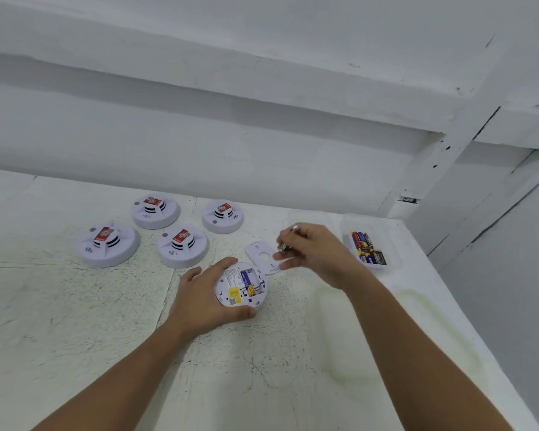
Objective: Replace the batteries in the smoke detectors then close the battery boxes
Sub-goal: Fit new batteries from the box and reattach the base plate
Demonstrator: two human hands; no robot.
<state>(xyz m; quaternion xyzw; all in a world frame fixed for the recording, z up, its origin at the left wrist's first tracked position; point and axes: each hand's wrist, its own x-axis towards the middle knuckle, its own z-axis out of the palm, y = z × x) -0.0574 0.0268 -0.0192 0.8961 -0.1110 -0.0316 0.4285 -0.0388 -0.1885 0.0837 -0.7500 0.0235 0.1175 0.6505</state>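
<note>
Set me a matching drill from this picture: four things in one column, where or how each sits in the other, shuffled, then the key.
Things
1. upturned smoke detector
2. cover plate
3. clear container
4. four upright smoke detectors

Places and states
A. holds loose batteries, near the right edge of the table
B. grouped at the back left, red labels on top
C. gripped by the left hand, battery bay open
D. lies flat on the table, partly under the right hand

Pairs: 1-C, 2-D, 3-A, 4-B
</note>
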